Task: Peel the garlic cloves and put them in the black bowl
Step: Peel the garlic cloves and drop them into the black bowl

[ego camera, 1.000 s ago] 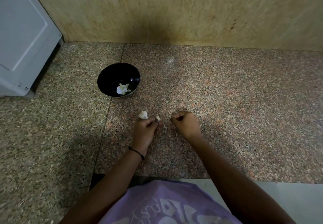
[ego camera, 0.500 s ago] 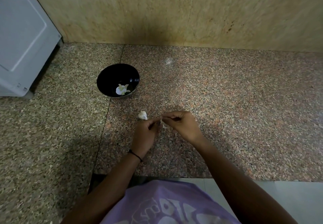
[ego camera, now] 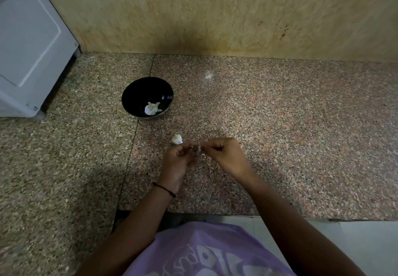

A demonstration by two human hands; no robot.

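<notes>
above the counter [ego camera: 280, 136] | left hand [ego camera: 179, 159] and right hand [ego camera: 224, 155] pinch a garlic clove [ego camera: 199, 148] | mostly hidden

Speckled granite counter [ego camera: 280, 125] right across, with a dark seam [ego camera: 131, 146] running near to far, left of centre. The black bowl [ego camera: 135, 92] sits over that seam. One garlic clove [ego camera: 177, 139] lies nearer, just right of it, apart. A white appliance [ego camera: 28, 45] stands far left.

A glossy black bowl [ego camera: 131, 95] stands upright left of centre, with pale peeled cloves [ego camera: 151, 109] at its bottom. Below and right of it lies a white clove [ego camera: 177, 139]. Just beside that, a small clove [ego camera: 199, 148], mostly hidden, is pinched between the left hand [ego camera: 178, 159] and right hand [ego camera: 226, 155].
</notes>
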